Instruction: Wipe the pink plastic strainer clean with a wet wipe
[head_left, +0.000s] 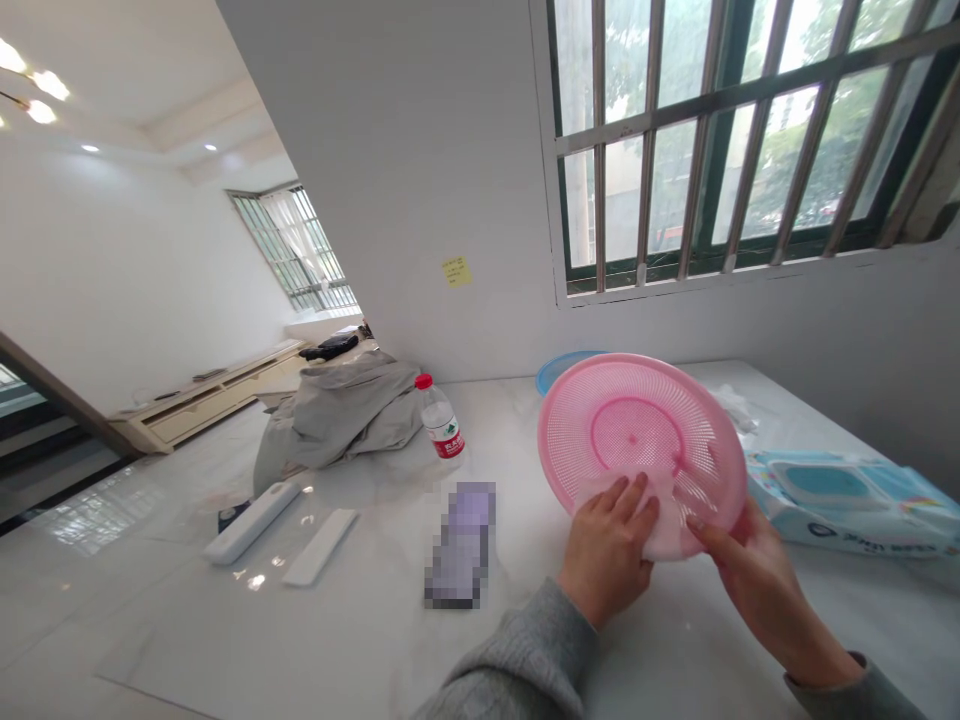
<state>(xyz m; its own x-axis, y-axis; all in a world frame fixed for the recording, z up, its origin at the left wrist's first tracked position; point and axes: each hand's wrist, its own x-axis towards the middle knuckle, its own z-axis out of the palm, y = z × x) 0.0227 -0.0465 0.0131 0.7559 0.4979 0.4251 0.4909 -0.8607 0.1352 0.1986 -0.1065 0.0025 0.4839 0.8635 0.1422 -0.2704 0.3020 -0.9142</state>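
Note:
A round pink plastic colander [637, 420] stands tilted in front of me, its perforated bowl facing me. My left hand [607, 540] presses a white wipe [660, 530] against the colander's lower inner surface. My right hand [742, 570] grips the colander's lower right rim, with its thumb reaching across the inside. The wipe covers part of the bowl, and my left fingers hide part of the wipe.
A packet of wet wipes [840, 495] lies to the right on the white marble table [300, 640]. Behind the colander is a blue plastic dish [562, 370]. Further left are a red-capped water bottle [440, 420], a grey cloth heap [337, 420], and white bars [251, 522].

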